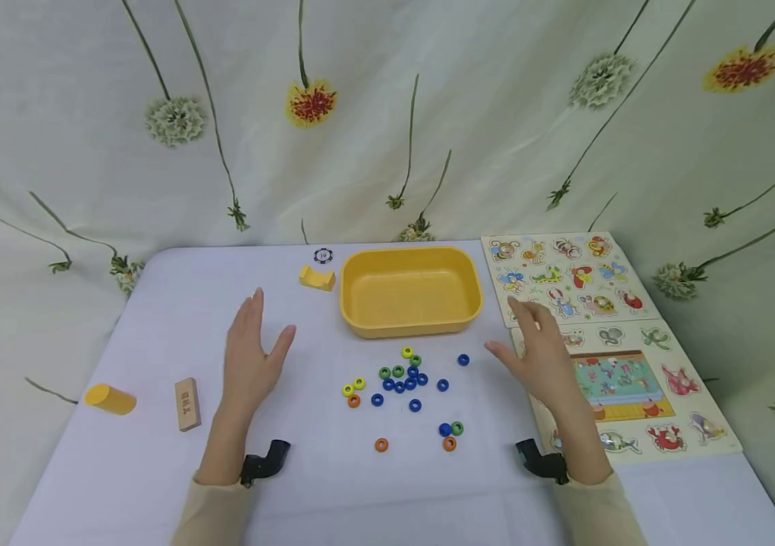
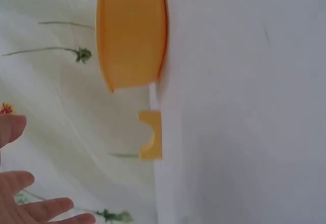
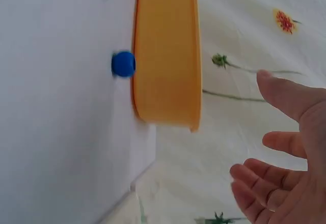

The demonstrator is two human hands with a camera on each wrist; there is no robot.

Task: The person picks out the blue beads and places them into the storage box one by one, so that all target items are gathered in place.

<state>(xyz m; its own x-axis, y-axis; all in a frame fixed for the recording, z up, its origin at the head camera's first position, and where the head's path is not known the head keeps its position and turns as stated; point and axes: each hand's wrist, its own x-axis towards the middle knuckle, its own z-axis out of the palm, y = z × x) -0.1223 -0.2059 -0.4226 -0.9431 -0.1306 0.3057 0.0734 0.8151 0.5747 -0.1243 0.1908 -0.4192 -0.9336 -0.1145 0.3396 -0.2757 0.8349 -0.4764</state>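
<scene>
My left hand (image 1: 251, 364) is held above the table with its fingers straight and thumb spread, holding nothing. Opposite it, my right hand (image 1: 543, 364) hovers near the sticker-like picture boards, fingers loosely bent and no object in them. Between the hands, several small ring beads lie scattered: blue (image 1: 415, 406), green (image 1: 457, 428), yellow (image 1: 407, 352) and orange (image 1: 381, 445). Behind the beads stands a yellow rectangular tub (image 1: 411, 331), its inside bare. Its side also shows in the left wrist view (image 2: 131, 35) and the right wrist view (image 3: 165, 56), apart from both hands.
A yellow arched block (image 1: 317, 278) and a round black-and-white mark (image 1: 323, 255) lie left of the tub. Farther left are a wooden block (image 1: 187, 404) and a yellow cylinder (image 1: 111, 399). Two picture boards (image 1: 694, 413) with animal pieces cover the right side. Flowered cloth hangs behind.
</scene>
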